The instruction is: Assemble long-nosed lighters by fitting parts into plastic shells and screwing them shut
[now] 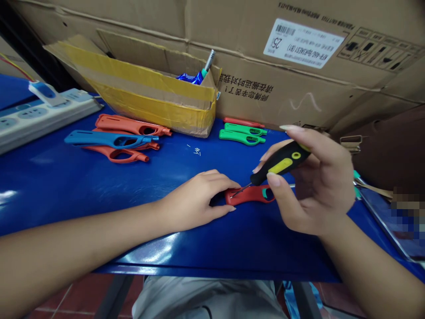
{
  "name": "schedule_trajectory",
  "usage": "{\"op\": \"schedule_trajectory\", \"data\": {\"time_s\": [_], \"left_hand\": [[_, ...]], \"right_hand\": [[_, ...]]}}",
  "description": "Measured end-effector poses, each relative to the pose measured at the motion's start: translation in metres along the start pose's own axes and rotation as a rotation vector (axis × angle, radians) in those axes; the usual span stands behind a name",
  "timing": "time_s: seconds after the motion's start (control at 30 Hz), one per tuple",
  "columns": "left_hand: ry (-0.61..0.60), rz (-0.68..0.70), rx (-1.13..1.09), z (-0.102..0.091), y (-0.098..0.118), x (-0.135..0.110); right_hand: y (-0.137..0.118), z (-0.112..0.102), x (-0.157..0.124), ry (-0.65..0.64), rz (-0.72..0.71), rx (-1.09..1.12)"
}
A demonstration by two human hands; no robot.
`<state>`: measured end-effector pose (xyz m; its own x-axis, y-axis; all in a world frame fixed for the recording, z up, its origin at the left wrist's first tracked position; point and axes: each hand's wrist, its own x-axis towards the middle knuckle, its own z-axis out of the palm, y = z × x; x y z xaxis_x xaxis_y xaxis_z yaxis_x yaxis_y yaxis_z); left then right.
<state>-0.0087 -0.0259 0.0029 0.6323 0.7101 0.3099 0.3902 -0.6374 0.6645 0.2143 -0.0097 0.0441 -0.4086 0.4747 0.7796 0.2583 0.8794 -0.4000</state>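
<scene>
A red gas lighter (pixel 251 195) with a green trigger lies flat on the blue tabletop. The thumb and fingers of my left hand (pixel 206 195) grip its left end. In my right hand (pixel 318 181) is a screwdriver (pixel 277 165) with a black and yellow handle, tilted down to the left. Its thin tip meets the lighter near that left end; whether it sits in a screw is too small to tell. Part of the lighter's right end is hidden behind my right hand.
Blue and orange lighter shells (pixel 109 139) lie at the left, green ones (pixel 242 134) with a red one at the back. Behind stands a taped cardboard box (pixel 159 106) holding a pen and blue wrapper. A power strip (pixel 43 113) lies far left. Small white pieces (pixel 196 151) lie mid-table.
</scene>
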Motion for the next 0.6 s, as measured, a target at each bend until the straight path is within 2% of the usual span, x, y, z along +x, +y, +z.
{"op": "schedule_trajectory", "data": {"time_s": [0.13,0.4,0.53,0.6], "left_hand": [[-0.01,-0.009,-0.006,-0.0006,0.0016,-0.0001],[-0.002,-0.001,-0.015,0.0002,0.0002,-0.0001],[-0.002,-0.009,-0.009,-0.0006,0.0007,-0.0001],[0.001,-0.009,-0.011,-0.0009,0.0011,0.0]], "right_hand": [[0.0041,-0.0004,0.0035,0.003,-0.142,-0.042],[-0.0002,-0.0025,0.0024,0.073,-0.064,-0.19],[-0.0002,-0.0025,0.0005,-0.091,-0.031,-0.016],[-0.0003,-0.0014,0.0001,-0.13,-0.012,0.024]]}}
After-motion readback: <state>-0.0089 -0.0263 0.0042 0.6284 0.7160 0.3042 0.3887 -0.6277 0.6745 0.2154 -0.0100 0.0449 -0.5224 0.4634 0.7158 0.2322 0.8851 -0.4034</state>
